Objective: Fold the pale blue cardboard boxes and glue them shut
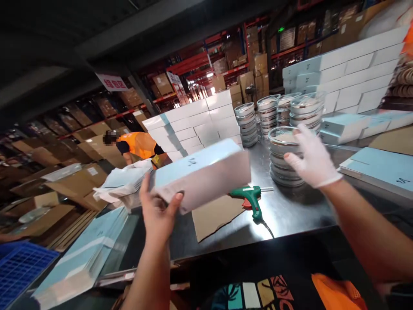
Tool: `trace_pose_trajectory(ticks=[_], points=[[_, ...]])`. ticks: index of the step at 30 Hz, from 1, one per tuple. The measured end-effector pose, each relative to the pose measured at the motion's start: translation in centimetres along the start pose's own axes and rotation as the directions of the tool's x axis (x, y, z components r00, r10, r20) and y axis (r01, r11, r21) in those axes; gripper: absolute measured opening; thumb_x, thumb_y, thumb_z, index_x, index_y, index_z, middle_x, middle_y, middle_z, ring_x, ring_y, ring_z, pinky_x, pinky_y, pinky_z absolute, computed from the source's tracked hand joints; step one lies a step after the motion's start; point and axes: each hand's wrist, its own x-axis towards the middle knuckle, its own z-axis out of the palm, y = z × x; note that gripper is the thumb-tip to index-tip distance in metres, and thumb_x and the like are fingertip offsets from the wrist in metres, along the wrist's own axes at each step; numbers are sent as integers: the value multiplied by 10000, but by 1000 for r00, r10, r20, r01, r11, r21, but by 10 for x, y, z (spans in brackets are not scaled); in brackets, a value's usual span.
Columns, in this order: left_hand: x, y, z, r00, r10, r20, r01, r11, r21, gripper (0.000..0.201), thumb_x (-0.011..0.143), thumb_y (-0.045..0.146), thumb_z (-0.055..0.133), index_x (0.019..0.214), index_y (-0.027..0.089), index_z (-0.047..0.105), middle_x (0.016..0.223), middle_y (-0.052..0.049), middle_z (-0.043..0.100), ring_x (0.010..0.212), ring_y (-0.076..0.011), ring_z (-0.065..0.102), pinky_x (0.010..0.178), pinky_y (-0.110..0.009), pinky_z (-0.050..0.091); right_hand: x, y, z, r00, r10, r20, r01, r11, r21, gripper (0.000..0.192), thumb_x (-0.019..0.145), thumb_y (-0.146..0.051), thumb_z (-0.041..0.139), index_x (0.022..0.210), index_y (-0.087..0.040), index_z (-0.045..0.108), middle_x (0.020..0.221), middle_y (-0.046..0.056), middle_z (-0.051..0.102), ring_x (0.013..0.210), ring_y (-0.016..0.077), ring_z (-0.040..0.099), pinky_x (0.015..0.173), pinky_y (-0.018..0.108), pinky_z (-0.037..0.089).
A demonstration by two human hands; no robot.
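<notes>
Unreadable black logo point(192, 162) on blue-topped box point(206, 178) in left hand point(160, 213).

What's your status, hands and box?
Left hand holding blue-topped box, raised. Gloved right hand open at stacked containers. Glue gun on table between them.

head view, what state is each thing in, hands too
left hand: bare, gripping held box
held box: raised, tilted
right hand: gloved, open, contact unclear
near container stack: upright
glue gun: lying on its side
cardboard sheet: flat, ragged-edged
white boxes: stacked in rows
light-blue pack at right: lying flat
</notes>
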Motion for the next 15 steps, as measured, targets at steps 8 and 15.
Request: trace_pose_trajectory(ticks=[8, 15], points=[[-49, -56, 16, 905, -425, -31, 401, 874, -276, 1044, 628, 437, 1011, 1526, 286, 501, 1458, -110, 625, 1252, -295, 662, 1110, -473, 545, 63, 87, 8, 962, 208, 179, -151, 945, -289, 158, 1023, -140, 606, 956, -113, 747, 1106, 198, 762, 1006, 236, 587, 897, 350, 421], [-79, -68, 31, 883, -468, 36, 469, 878, -98, 996, 597, 394, 1007, 1472, 295, 543, 1411, -96, 642, 1218, -314, 647, 1023, -434, 561, 75, 54, 15, 984, -26, 175, 78, 952, -296, 266, 1028, -80, 529, 918, -133, 765, 994, 152, 777, 970, 229, 553, 1034, 432, 346]])
